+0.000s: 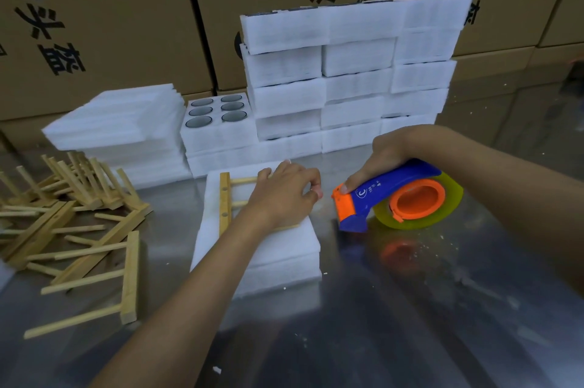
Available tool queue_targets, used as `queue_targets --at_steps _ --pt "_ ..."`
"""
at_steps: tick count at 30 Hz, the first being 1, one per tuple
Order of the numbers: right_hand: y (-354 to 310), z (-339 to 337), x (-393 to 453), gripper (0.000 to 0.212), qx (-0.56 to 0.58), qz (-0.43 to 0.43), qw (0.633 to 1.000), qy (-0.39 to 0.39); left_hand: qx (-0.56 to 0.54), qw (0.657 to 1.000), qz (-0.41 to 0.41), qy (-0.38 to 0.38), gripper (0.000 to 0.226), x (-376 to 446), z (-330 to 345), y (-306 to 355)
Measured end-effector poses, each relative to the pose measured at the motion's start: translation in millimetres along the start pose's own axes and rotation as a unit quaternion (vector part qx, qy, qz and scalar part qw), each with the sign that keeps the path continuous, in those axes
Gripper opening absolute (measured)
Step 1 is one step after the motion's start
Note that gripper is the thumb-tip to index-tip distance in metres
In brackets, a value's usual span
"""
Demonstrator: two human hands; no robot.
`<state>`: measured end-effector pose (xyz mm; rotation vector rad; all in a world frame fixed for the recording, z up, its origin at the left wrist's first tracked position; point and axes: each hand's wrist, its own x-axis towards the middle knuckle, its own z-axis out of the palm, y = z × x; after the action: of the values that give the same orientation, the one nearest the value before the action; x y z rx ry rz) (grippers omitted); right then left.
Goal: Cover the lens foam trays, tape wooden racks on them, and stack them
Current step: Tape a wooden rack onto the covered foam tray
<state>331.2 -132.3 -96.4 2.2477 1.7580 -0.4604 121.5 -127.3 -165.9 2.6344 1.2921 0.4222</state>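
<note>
A covered white foam tray (278, 251) lies in the middle of the steel table. A wooden rack (225, 202) lies flat on top of it. My left hand (282, 195) rests on the rack with curled fingers and pins it to the tray. Just right of the tray, my right hand (384, 161) grips a blue and orange tape dispenser (395, 195) with a yellowish tape roll. Its orange nose points at the tray's right edge. An uncovered tray (218, 125) behind shows several lenses.
A tall stack of covered foam trays (350, 78) stands at the back. A pile of foam cover sheets (123, 122) sits at back left. Loose wooden racks (79, 229) lie heaped at the left. Cardboard boxes (94, 24) wall the rear.
</note>
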Motion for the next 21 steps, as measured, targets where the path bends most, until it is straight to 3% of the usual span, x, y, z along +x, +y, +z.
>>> queue_targets --at_steps 4,8,14,17,21 --pt "-9.8 4.9 1.7 0.076 -0.028 0.029 0.999 -0.004 -0.029 0.999 0.014 0.019 0.010 -2.2 -1.1 -1.4" --pt "-5.3 5.5 -2.8 0.080 -0.022 0.026 0.999 0.002 -0.033 0.999 0.001 0.002 0.013 -2.5 -0.4 -3.4" --pt "41.8 4.0 -25.6 0.094 0.121 0.042 0.989 0.068 -0.009 1.000 -0.011 -0.006 0.009 2.1 -0.1 -3.2" --pt "72.5 13.7 -34.5 0.100 0.273 0.033 0.954 0.123 0.007 0.999 -0.029 -0.023 0.009 6.0 -2.0 -1.4" --pt "76.6 39.2 -39.9 0.097 0.479 0.034 0.856 0.192 0.029 0.998 -0.040 -0.047 0.006 9.1 -3.5 0.1"
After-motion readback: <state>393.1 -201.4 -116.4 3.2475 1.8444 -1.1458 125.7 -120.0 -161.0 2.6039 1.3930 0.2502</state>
